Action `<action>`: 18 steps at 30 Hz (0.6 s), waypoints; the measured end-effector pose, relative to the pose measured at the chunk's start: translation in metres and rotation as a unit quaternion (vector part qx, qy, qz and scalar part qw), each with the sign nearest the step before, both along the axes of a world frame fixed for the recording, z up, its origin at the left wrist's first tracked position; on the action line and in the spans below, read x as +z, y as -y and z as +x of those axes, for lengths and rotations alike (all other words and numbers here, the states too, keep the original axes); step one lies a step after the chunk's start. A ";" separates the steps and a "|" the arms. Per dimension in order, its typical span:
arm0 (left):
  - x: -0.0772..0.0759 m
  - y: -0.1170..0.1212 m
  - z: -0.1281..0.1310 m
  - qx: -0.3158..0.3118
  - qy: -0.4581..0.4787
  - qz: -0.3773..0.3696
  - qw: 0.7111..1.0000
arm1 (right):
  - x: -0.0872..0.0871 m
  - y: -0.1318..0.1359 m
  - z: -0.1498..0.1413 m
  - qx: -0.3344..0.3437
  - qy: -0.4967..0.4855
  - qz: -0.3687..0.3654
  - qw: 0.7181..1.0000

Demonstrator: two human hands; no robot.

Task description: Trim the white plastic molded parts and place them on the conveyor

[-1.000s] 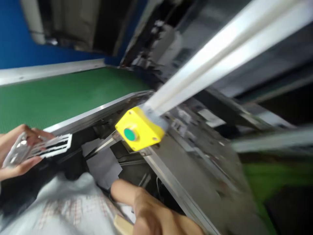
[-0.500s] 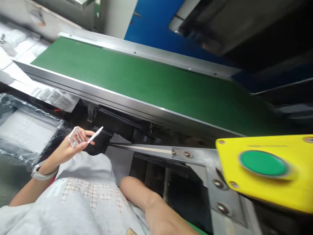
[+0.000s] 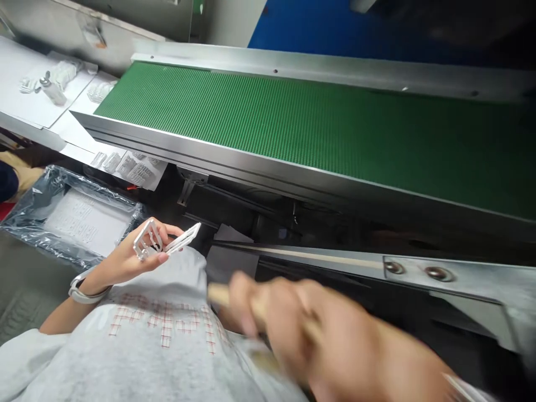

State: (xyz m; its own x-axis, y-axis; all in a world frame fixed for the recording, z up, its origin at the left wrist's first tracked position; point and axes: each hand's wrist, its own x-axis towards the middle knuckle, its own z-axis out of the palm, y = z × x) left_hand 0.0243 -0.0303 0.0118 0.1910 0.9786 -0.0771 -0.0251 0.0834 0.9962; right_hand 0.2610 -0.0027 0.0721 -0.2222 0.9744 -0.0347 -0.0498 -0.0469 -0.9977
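Note:
My left hand (image 3: pixel 144 254) is closed on white slotted plastic pieces. One frame-like piece (image 3: pixel 147 241) stands up over the palm, and a flatter one (image 3: pixel 184 238) sticks out past the fingertips. This hand is in front of my grey shirt, with the conveyor beyond it. At lower centre, my right hand (image 3: pixel 293 329) is smeared by motion, its fingers wrapped round a pale wooden handle (image 3: pixel 219 293). Whatever tool the handle belongs to cannot be made out. A gap separates the two hands.
A green ribbed conveyor belt (image 3: pixel 234 111) with metal side rails crosses the view. At left are a plastic-lined box (image 3: pixel 90 212) holding white parts and a paper-covered table (image 3: pixel 25 109) with a small bottle (image 3: pixel 53 91). A metal frame bar (image 3: pixel 335 259) runs behind my right hand.
The view has swung left, and the yellow box with the green button has left it. My right hand has come up with the wooden handle. My left hand still holds the white pieces.

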 end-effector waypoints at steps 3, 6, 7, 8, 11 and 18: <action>0.000 0.001 -0.018 -0.037 -0.010 -0.006 0.999 | -0.038 -0.029 -0.036 0.011 -0.071 0.124 0.990; -0.002 -0.001 -0.031 -0.087 -0.001 -0.036 0.996 | -0.068 -0.037 -0.057 0.125 -0.061 0.089 0.986; -0.003 -0.002 -0.035 -0.104 0.007 -0.049 0.993 | -0.075 -0.035 -0.061 0.142 -0.070 0.068 0.985; -0.004 -0.002 -0.038 -0.120 0.017 -0.060 0.991 | -0.081 -0.031 -0.065 0.146 -0.091 0.044 0.984; -0.009 -0.005 -0.046 -0.138 0.047 -0.061 0.987 | -0.094 -0.015 -0.077 0.096 -0.226 -0.056 0.968; -0.027 -0.017 -0.052 -0.102 -0.076 0.145 0.981 | -0.109 0.011 -0.105 -0.003 -0.404 -0.345 0.847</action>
State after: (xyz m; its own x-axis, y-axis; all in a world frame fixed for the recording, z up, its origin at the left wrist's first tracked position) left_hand -0.0275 -0.0128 -0.0153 0.3927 0.9064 0.1557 0.1144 -0.2161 0.9697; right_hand 0.1556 -0.0134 -0.0368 -0.4400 0.7857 -0.4348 -0.7060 -0.6019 -0.3733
